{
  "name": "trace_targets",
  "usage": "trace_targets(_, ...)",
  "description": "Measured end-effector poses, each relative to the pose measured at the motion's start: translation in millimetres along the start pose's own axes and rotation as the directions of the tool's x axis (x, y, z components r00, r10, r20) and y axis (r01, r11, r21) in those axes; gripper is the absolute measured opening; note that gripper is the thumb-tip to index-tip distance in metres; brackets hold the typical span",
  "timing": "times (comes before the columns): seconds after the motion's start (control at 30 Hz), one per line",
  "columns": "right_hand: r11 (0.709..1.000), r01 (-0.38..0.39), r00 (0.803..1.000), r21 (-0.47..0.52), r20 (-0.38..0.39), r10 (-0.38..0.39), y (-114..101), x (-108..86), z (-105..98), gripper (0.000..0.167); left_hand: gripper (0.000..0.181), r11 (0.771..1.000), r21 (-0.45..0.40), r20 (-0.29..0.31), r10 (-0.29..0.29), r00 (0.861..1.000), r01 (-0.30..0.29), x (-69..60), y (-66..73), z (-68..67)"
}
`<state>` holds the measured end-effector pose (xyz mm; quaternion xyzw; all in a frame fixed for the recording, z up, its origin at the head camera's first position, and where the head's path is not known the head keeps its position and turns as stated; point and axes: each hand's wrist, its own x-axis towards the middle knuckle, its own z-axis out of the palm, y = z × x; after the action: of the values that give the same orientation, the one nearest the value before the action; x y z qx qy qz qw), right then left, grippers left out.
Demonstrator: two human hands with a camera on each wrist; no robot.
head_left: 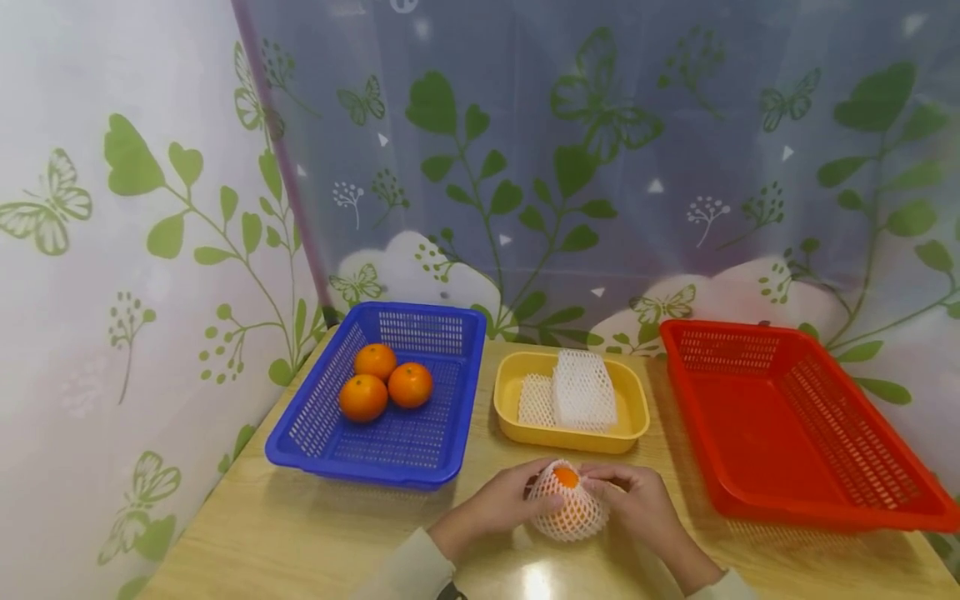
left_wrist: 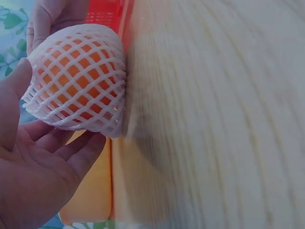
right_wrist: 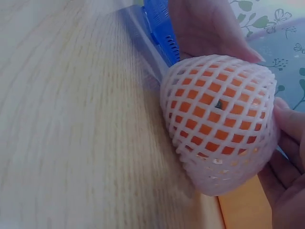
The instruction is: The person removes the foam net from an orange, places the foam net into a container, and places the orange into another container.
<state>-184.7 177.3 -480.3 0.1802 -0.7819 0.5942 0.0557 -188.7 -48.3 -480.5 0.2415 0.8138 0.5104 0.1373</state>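
Between both hands, low over the table, is an orange (head_left: pixel 566 477) inside a white foam net sleeve (head_left: pixel 572 522); bare peel shows through the sleeve's opening at the top. My left hand (head_left: pixel 501 502) holds the wrapped fruit from the left, thumb near the sleeve's rim and fingers under it in the left wrist view. On the other side, my right hand (head_left: pixel 636 498) pinches the sleeve's edge between thumb and fingers. In the right wrist view the mesh (right_wrist: pixel 217 124) covers the orange's side, with a small dark stem spot visible.
A blue basket (head_left: pixel 468 400) with three oranges (head_left: pixel 364 397) stands at the left. Behind the hands, a yellow tray (head_left: pixel 517 435) holds folded foam sleeves (head_left: pixel 585 392). At the right is a red basket (head_left: pixel 738 442). Patterned curtains (head_left: pixel 517 167) border the wooden table (head_left: pixel 247 533).
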Motion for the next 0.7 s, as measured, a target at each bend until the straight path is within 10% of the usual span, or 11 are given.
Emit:
trace_targets(0.33,0.998,-0.063,0.998,0.009,-0.011,0.063,1.1,0.0,-0.6,0.014,0.055,0.999,0.019,-0.018,0.026,0.999,-0.026,3.2,3.2,-0.8)
trace_targets(0.7,0.999,-0.046,0.955,-0.007,0.292,0.046,8.9,2.5,-7.2,0.063,0.045,0.974,0.218,-0.149,0.1,0.984,-0.066,2.7,5.2,5.1)
